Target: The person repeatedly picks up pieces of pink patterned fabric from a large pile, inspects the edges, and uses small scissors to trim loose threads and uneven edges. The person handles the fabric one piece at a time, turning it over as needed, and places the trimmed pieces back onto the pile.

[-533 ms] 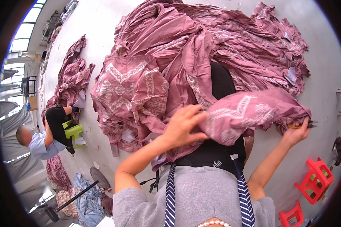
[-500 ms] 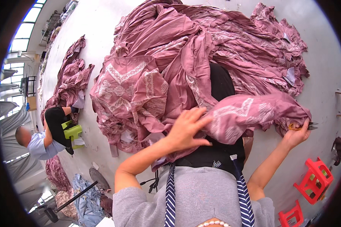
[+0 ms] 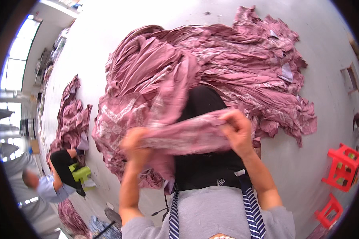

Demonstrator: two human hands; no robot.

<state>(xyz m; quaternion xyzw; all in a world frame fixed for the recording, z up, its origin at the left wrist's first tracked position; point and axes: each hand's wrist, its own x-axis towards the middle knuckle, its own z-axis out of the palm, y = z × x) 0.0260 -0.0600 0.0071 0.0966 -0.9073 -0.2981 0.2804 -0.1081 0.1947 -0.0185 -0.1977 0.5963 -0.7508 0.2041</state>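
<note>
Left hand point(image 3: 136, 145): blurred, grip apparently closed on patterned pink cloth point(image 3: 187, 135), held out above the lap. Right hand point(image 3: 238, 133): fingers pinched on its other end. One length is raised; the pink fabric heap point(image 3: 243, 71) beyond remains loose.

We find windows point(image 3: 22, 42) glaring at left, floor point(image 3: 95, 26) washed out, left hand point(image 3: 135, 146) and cloth point(image 3: 183, 137) blurred, edges bending into black

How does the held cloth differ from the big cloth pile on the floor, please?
The held cloth forms a narrow band between the left hand and the right hand; the big pile spreads wide and crumpled over the floor. The held cloth is blurred, the big pile sharper. Both are pink with pale patterns.
</note>
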